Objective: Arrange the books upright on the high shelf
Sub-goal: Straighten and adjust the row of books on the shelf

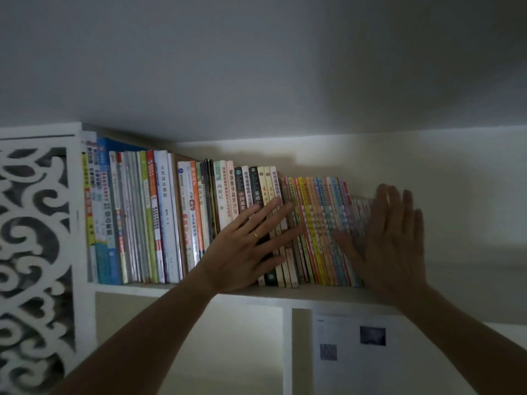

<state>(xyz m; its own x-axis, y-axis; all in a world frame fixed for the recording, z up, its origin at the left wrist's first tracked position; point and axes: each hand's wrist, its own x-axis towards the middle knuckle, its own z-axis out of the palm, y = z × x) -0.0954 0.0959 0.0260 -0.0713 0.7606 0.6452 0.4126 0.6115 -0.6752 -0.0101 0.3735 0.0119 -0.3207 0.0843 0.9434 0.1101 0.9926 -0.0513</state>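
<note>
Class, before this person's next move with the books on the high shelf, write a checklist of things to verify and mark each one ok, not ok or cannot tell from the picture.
1. Left hand flat against the spines of the middle books: ok.
2. Right hand open at the right end of the row, by the thin colourful books: ok; contact cannot tell, the hand is blurred.
3. Tall books at the left upright: ok.
4. Thin colourful books upright: not ok, they lean left.
5. Shelf board under every book: ok.
6. Bookend at the right end: cannot tell.
</note>
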